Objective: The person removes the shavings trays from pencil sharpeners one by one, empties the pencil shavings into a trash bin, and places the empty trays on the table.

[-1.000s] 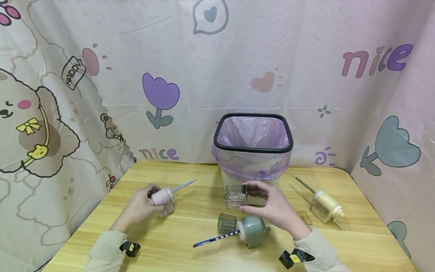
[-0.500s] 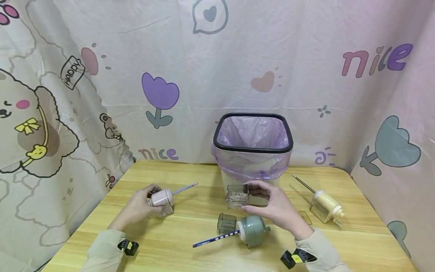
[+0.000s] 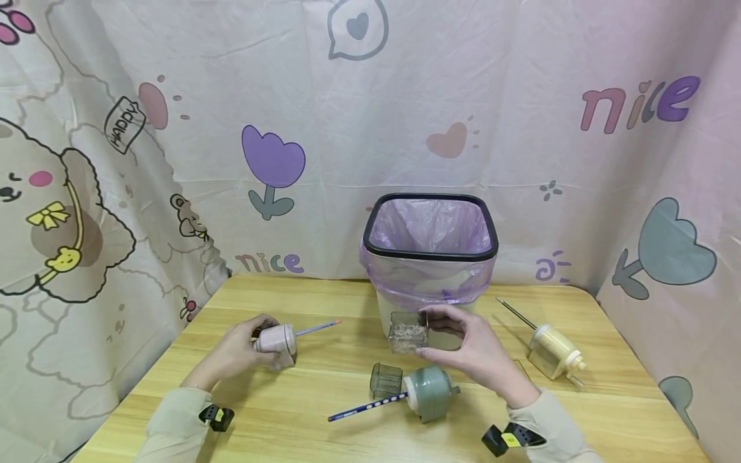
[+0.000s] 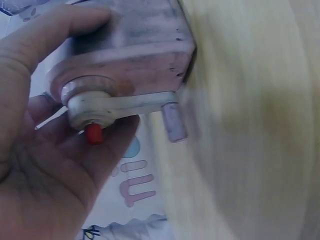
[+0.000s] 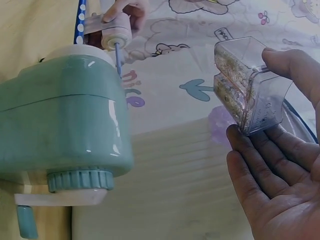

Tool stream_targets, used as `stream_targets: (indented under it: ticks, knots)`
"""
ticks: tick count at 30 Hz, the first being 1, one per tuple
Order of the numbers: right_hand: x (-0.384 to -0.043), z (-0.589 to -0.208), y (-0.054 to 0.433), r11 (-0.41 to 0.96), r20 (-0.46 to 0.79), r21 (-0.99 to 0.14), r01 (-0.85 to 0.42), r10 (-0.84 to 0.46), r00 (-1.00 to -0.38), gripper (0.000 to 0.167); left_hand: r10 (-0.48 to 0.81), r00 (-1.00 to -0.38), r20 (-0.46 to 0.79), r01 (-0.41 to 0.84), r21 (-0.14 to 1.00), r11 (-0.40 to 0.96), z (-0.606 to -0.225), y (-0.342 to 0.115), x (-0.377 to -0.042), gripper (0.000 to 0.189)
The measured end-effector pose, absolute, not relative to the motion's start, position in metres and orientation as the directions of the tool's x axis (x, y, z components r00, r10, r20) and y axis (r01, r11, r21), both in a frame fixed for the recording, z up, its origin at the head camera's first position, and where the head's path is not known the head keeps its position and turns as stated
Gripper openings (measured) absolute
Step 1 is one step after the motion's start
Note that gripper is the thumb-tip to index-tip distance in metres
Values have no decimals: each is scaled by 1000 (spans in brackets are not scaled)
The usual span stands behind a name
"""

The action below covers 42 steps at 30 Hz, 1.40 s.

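My left hand (image 3: pixel 234 350) grips a pale pink hand-crank pencil sharpener (image 3: pixel 275 341) at the table's left. A light blue pencil (image 3: pixel 318 327) sticks out of its front, and its crank (image 4: pixel 137 103) shows in the left wrist view. With thumb and fingertips, my right hand (image 3: pixel 463 341) pinches a clear shavings drawer (image 3: pixel 408 331) in front of the trash bin. Pale pencil shavings (image 5: pixel 232 80) lie inside the drawer. Nearer me is a green crank sharpener (image 3: pixel 429 392), with a blue dotted pencil (image 3: pixel 367 407) in it.
A trash bin (image 3: pixel 431 255) with a black rim and purple liner stands at the back. Beside the green sharpener sits another clear drawer (image 3: pixel 386 381). A yellow sharpener (image 3: pixel 557 350) with a dark pencil (image 3: pixel 515 313) lies to the right. Printed cloth hangs behind the table.
My right hand has shifted slightly to the right with the drawer. The pink sharpener in my left hand has turned a little, so its pencil points lower. The other sharpeners stay put.
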State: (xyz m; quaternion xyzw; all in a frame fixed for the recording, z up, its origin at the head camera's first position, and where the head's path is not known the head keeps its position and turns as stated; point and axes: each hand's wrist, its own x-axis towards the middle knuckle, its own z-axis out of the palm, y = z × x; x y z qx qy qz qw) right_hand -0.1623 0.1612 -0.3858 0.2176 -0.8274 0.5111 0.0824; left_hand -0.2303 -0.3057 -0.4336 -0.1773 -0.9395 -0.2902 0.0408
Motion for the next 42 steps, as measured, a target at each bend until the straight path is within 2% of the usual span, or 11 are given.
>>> stream_targets:
  ticks: [5, 11, 17, 26, 33, 42]
  knots:
    - [-160, -381, 164, 378, 384, -800, -466, -274, -882, 63, 325, -928, 184, 372, 529, 763, -422, -300, -227, 58]
    - [-155, -370, 170, 391, 388, -794, -466, -264, -883, 61, 306, -897, 320, 431, 474, 768, -400, -280, -224, 47]
    - [-150, -357, 177, 426, 387, -780, -458, -247, -889, 61, 304, -851, 428, 493, 452, 744, -374, -251, -220, 43]
    - [-139, -339, 186, 455, 416, -761, -462, -204, -886, 61, 303, -769, 563, 615, 522, 591, -347, -201, -210, 39]
    - [-138, -326, 192, 434, 454, -757, -489, -188, -871, 60, 285, -749, 598, 646, 566, 512, -335, -172, -210, 41]
    - [-135, -309, 206, 442, 445, -774, -455, -132, -886, 63, 320, -702, 636, 702, 543, 461, -323, -146, -217, 39]
